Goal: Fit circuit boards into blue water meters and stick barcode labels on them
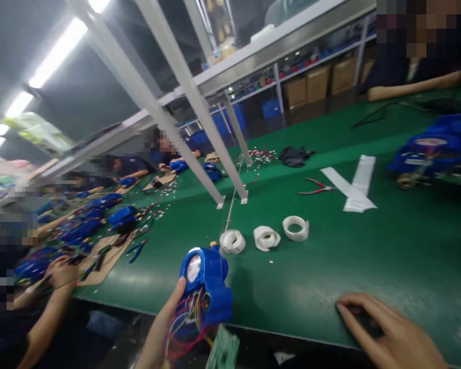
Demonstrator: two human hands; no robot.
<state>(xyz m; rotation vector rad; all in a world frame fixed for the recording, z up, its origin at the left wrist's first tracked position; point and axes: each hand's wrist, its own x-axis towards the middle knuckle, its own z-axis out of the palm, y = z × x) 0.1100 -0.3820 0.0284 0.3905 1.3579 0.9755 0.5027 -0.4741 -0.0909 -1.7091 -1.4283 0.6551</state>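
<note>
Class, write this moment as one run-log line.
left hand: holds blue meter, wires exposed | right hand: near table, nothing seen held | nearby: three white rolls, red pliers

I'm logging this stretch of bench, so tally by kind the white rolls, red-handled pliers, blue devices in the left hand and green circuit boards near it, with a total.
White rolls: 3
Red-handled pliers: 1
Blue device in the left hand: 1
Green circuit board: 1
Total: 6
</note>
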